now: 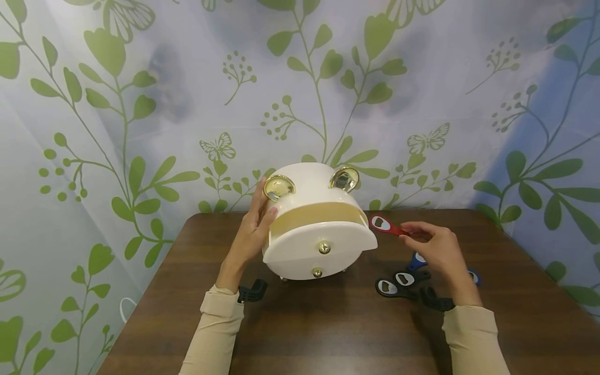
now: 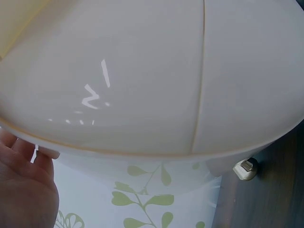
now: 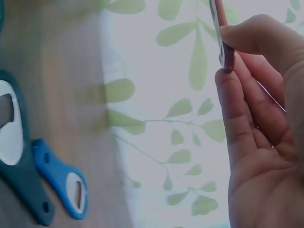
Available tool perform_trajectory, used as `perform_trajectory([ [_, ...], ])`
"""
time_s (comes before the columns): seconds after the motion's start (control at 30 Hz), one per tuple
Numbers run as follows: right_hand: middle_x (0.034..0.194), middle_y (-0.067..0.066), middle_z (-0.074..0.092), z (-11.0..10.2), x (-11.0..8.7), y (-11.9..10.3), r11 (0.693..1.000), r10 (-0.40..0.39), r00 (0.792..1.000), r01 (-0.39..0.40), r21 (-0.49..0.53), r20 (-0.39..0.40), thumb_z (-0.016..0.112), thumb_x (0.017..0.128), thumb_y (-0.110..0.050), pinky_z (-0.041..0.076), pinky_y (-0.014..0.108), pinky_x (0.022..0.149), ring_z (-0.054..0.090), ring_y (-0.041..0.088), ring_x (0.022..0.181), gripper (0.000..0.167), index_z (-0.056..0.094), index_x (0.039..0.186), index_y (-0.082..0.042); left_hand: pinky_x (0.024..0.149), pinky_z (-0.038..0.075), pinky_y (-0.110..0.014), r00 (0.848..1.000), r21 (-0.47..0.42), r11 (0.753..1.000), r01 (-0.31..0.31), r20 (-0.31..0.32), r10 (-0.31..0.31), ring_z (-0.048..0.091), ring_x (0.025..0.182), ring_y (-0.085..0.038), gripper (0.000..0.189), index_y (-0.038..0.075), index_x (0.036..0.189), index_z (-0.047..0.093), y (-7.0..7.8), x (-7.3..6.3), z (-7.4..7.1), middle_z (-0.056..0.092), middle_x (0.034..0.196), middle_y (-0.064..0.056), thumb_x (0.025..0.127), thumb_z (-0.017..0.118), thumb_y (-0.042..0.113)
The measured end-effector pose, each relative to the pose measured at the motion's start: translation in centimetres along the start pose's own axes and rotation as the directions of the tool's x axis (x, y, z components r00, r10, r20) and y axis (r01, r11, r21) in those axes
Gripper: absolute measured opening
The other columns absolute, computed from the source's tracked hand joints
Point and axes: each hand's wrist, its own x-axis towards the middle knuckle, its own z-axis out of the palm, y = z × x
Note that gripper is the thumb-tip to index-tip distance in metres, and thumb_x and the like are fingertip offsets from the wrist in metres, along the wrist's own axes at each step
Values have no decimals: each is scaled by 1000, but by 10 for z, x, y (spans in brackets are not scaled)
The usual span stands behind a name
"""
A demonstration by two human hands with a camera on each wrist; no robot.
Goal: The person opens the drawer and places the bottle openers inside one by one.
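White plastic box, rounded, at the far middle of the brown table, close to the leaf-print cloth. Two shiny gold ears on top, two drawers in front, each with a gold knob. Upper drawer stands pulled out, its yellow inner part showing above the white front; lower one is shut beneath it.

Your left hand holds the box at its left side, thumb at the front edge beside the upper drawer, fingers along the side behind the near ear. Left wrist view shows those fingertips against the box's rim.

Your right hand pinches a red bottle opener by its handle end, thumb against fingers, raised off the table just right of the box; its head with the white oval points toward the drawer. Right wrist view has it nearly edge-on.

Below that hand, on the table: two dark openers side by side, a blue opener just behind them, and another blue piece partly hidden by your right wrist.
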Motion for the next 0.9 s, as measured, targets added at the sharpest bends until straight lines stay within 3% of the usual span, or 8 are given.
perform_trajectory([
  [0.17,100,10,79,-5,-1,-10,998,-49,996,50,22,-71,84,89,-26,43,16,72,60,-18,81,29,79,115,-13,122,26,-52,1000,1,1000,-5,1,5,29,154,-17,73,25,168,5,-1,1,0,28,169,-2,110,47,15],
  [0.47,94,5,78,-15,-3,-25,990,-123,982,132,58,-143,86,86,-21,42,15,72,61,-13,81,27,81,112,-15,122,27,-52,1000,9,1000,-2,3,2,28,155,-17,74,26,168,4,-1,0,0,28,169,-2,110,47,15],
  [0.77,95,-7,76,-21,-5,-40,981,-135,980,153,118,-146,86,86,-17,46,13,76,64,-10,88,28,80,114,-14,123,25,-51,1000,1,1000,-1,1,1,27,155,-15,74,37,167,5,-1,0,0,25,170,1,110,47,16],
  [0.9,97,-11,75,-23,-5,-46,974,-147,982,164,157,-118,85,87,-15,47,11,78,65,-10,91,30,79,116,-12,122,26,-51,1000,-1,1000,-2,2,2,28,154,-17,74,35,167,5,-2,1,0,25,170,0,110,47,15],
])
